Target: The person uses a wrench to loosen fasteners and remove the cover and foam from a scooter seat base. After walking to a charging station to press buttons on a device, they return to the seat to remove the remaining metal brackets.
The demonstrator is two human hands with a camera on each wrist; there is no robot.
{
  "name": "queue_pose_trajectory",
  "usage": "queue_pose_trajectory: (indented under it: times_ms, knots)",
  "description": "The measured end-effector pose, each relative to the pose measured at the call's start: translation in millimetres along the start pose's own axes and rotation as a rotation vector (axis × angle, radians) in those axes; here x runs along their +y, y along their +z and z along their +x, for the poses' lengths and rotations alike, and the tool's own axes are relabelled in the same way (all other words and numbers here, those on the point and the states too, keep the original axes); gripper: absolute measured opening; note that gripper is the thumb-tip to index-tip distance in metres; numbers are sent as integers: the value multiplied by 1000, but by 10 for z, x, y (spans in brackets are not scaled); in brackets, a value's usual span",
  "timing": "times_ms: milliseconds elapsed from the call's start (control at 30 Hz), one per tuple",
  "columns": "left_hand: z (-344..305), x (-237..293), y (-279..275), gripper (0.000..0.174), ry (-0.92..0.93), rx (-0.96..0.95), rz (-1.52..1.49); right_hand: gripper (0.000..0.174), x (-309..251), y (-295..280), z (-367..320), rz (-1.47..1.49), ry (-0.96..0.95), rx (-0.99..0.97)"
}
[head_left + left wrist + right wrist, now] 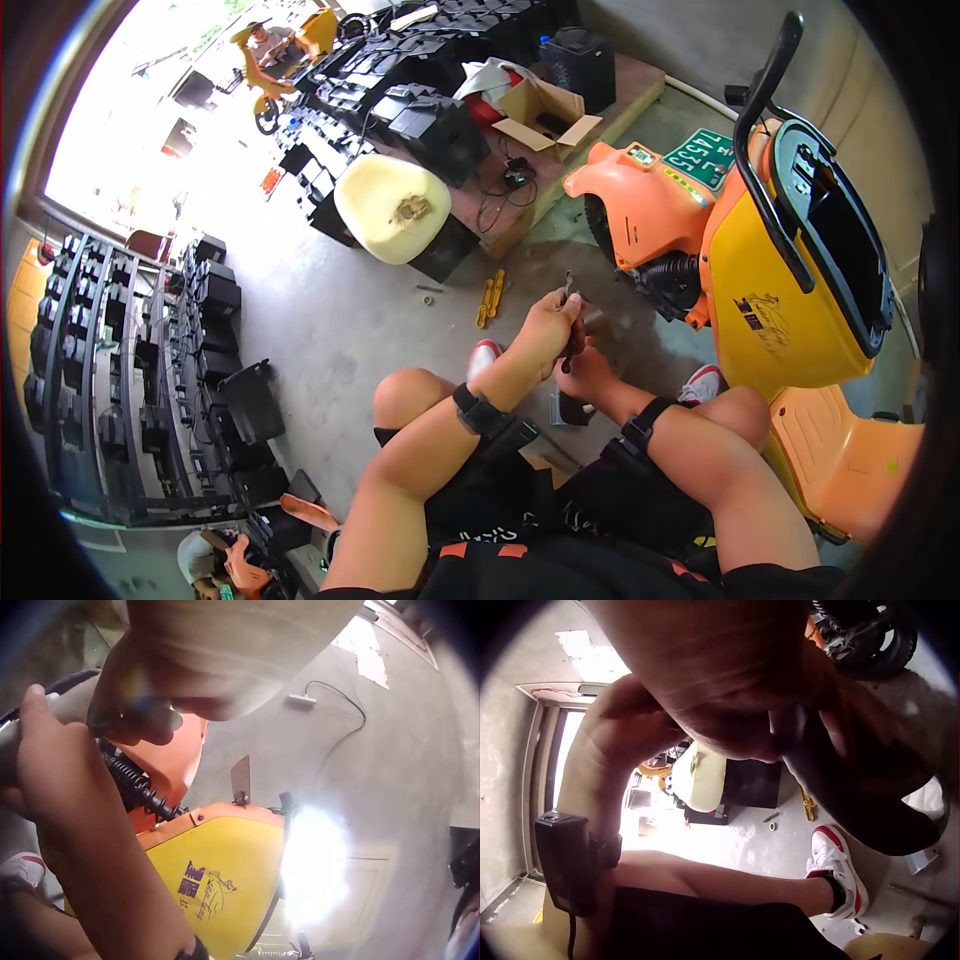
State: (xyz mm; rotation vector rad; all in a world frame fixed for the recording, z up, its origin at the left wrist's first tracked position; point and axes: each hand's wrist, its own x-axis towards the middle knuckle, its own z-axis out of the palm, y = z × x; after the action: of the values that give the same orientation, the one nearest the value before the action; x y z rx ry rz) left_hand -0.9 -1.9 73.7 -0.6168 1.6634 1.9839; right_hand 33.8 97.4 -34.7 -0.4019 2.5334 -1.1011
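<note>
In the head view my left hand (pixel 546 332) grips a slim dark metal tool (pixel 569 281), whose narrow, wrench-like tip shows above the thumb. Just below and to the right, my right hand (pixel 586 376) has its fingers curled at the tool's lower end, and the two hands nearly meet. From the left wrist, the right hand (pixel 64 761) appears as a fist with its thumb up, beside a grey piece at the frame edge. The right wrist view shows the right hand (pixel 727 682) large and in shadow, with the left hand (pixel 634 724) behind it.
A yellow-orange scooter (pixel 790 320) stands at my right. Ahead are a cream seat (pixel 390 205), an open carton (pixel 545 115) and many black batteries. Yellow metal parts (pixel 490 298) lie on the floor. A battery rack (pixel 140 380) is at left; other people work farther off.
</note>
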Motion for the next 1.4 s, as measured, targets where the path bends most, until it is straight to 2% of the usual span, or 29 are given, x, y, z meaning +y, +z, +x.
queue_pose_trajectory:
  times_ms: [33, 100, 133, 200, 233, 333, 367, 433, 633, 833, 900, 967, 1100, 1167, 1200, 1267, 1400]
  knots:
    - [-7, -23, -34, 25, 5, 15, -9, 55, 48, 84, 45, -2, -13, -12]
    - [-6, -107, -121, 28, 58, 58, 20, 33, 127, 245, 162, -172, -306, 22]
    - [-19, -133, -178, 28, 64, 72, 15, 33, 106, 261, 194, -171, -320, 15]
    - [-60, -160, -302, 30, 63, 102, -7, 32, -135, 167, 220, -148, -95, -74]
    - [-88, -177, -368, 30, 73, 107, -3, 32, -209, 172, 220, -147, -106, -69]
    - [-150, -287, -641, 32, 24, 97, -214, 47, -404, 218, 279, -229, 179, -149]
    - [-169, -296, -706, 32, 35, 104, -210, 47, -409, 246, 315, -226, 167, -144]
    - [-204, -344, -827, 31, -24, 203, -176, 77, -376, 297, 335, -248, 161, -206]
    - [-350, -279, -787, 28, 19, 294, -100, 65, -356, -45, 307, -177, 238, -198]
    - [-332, -425, -463, 29, -45, 184, -74, 67, -176, -269, 230, -210, 241, -255]
    - [-267, -568, -399, 28, -67, 140, 45, 63, -109, -301, 145, -161, 268, -279]
    - [-167, -658, -329, 28, -121, 100, 141, 64, -85, -377, 55, -160, 319, -262]
    - [142, -861, -246, 30, -117, 35, 171, 74, 145, -334, 0, -217, 482, -213]
    - [179, -995, -156, 32, 7, 28, 375, 62, 276, -290, -75, -168, 428, -93]
    - [374, -1244, -215, 34, 88, 42, 538, 57, 102, -474, -211, -146, 465, -55]
    - [524, -1695, -290, 31, 426, -7, 656, 56, 260, -501, -255, -193, 438, -94]
    - [446, -1557, -293, 25, 354, -27, 579, 54, 371, -663, -258, -219, 505, -142]
